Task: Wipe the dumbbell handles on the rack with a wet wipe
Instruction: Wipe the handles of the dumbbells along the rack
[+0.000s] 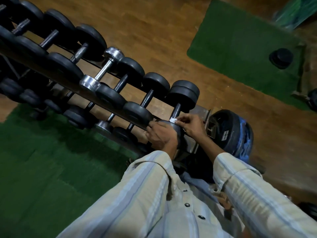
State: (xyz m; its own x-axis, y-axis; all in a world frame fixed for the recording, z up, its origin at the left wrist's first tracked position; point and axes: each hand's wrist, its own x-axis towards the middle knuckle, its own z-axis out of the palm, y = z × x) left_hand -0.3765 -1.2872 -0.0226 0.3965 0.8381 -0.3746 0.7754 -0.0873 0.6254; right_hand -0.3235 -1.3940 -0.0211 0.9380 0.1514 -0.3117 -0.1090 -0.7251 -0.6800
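Observation:
A long rack (72, 83) runs diagonally from the upper left, loaded with black dumbbells and a chrome one (103, 71). At its near end lies the last black dumbbell (184, 93), its dark handle (177, 111) partly showing. My right hand (192, 125) pinches a small white wet wipe (173, 120) against the near end of that handle. My left hand (159, 134) grips the dumbbell's near head, hiding most of it. A lower tier holds more dumbbells (77, 115).
A black weight plate stack with a blue part (231, 133) stands right of the rack end. Green mats (240, 43) lie on the wooden floor; another mat (34, 160) lies at the left. A black round weight (281, 58) sits on the far mat.

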